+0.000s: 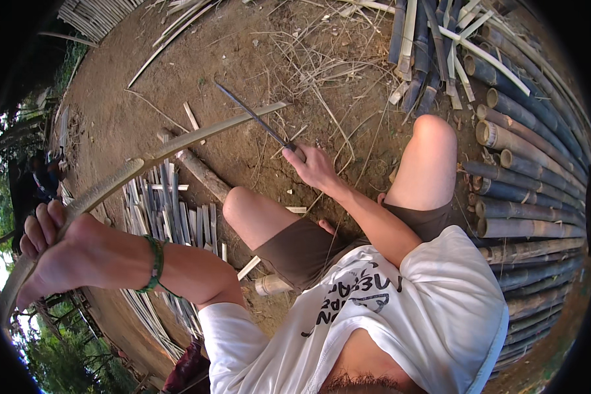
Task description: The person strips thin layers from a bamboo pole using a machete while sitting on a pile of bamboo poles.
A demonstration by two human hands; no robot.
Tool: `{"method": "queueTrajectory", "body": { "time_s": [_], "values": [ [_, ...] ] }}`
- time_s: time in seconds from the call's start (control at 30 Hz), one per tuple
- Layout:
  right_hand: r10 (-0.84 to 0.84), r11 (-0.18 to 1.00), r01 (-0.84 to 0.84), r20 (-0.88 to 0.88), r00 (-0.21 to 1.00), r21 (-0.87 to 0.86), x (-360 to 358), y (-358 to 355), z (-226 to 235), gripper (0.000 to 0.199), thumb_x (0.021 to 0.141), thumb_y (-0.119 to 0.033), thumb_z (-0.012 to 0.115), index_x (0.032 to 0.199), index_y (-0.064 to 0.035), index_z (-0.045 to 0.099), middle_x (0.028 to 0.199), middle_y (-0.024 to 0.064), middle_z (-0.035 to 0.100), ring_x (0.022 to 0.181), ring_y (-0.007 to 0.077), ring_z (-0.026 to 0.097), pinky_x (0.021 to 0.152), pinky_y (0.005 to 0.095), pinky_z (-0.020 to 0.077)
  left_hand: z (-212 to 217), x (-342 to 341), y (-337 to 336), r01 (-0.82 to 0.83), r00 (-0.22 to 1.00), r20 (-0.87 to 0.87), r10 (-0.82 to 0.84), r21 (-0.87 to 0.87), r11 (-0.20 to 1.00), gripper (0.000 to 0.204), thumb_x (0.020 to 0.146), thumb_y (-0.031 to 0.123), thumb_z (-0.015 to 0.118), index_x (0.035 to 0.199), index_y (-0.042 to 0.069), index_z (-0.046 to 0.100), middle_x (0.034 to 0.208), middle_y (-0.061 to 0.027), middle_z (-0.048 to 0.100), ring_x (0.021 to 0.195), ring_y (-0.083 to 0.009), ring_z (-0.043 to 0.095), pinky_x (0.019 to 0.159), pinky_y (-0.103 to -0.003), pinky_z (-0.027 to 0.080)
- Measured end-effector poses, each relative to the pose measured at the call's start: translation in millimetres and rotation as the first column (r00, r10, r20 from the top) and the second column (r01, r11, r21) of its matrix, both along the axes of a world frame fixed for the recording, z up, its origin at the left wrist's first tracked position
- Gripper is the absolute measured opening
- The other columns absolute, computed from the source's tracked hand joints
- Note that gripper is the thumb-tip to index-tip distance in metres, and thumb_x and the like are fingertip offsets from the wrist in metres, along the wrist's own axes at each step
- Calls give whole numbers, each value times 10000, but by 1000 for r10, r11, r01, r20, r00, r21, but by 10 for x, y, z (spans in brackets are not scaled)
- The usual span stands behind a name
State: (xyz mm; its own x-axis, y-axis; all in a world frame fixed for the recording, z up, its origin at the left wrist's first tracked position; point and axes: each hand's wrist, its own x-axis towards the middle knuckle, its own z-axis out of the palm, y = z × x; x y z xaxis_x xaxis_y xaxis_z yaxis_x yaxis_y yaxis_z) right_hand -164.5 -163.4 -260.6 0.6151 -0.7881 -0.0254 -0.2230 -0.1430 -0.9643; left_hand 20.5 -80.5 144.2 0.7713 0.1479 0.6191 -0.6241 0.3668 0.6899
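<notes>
While fingers of the left hand [79,253] wrap a raised bamboo strip [177,144], those of the right hand [314,168] grip a knife [268,127] crossing it; on the ground [105,105]: log [201,169] partly behind the left knee [244,207], slats [174,211], shavings [322,59], bamboo poles [538,209] at right.

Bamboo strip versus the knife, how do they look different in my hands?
The bamboo strip is pale tan; the knife is dark-bladed. The strip, in your left hand, slants up rightward; the knife, in your right hand, points up leftward. The strip looks much longer than the knife. Both are slender.
</notes>
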Motion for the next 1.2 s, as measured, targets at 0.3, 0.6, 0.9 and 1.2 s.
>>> {"method": "queueTrajectory", "body": {
  "time_s": [0.3,0.6,0.9,1.2],
  "values": [
    [-34,908,154,-300,953,388,-178,-495,-812,588,934,-675,428,650,-165,494,542,-72,377,454,107,366,407,337,305,-12,236,-379,-187,979,-99,177,-103,977,900,856,834,114,800,-17,400,646,-164,500,523,-244,406,470,-341,412],
    [-27,895,149,-283,959,420,-241,-512,-860,668,903,-726,426,684,-101,522,581,-5,484,537,165,476,494,379,347,-108,-214,-742,-155,973,-180,142,-59,986,758,892,787,75,723,84,303,557,-36,342,510,-139,232,452,-261,218],
    [-5,852,223,-419,908,474,-190,-591,-985,675,902,-701,459,646,-82,538,581,44,527,536,201,539,520,414,418,-85,-212,-756,-138,972,-197,129,-31,990,785,864,823,97,737,81,317,566,-31,342,514,-143,227,452,-263,233],
    [110,839,174,-474,873,515,-293,-737,-766,762,913,-710,420,765,12,612,722,140,644,643,228,649,664,412,524,-39,-121,-593,94,981,-167,-95,-15,995,783,810,876,67,628,134,237,513,-5,219,488,-136,154,447,-276,143]
  ]
}}
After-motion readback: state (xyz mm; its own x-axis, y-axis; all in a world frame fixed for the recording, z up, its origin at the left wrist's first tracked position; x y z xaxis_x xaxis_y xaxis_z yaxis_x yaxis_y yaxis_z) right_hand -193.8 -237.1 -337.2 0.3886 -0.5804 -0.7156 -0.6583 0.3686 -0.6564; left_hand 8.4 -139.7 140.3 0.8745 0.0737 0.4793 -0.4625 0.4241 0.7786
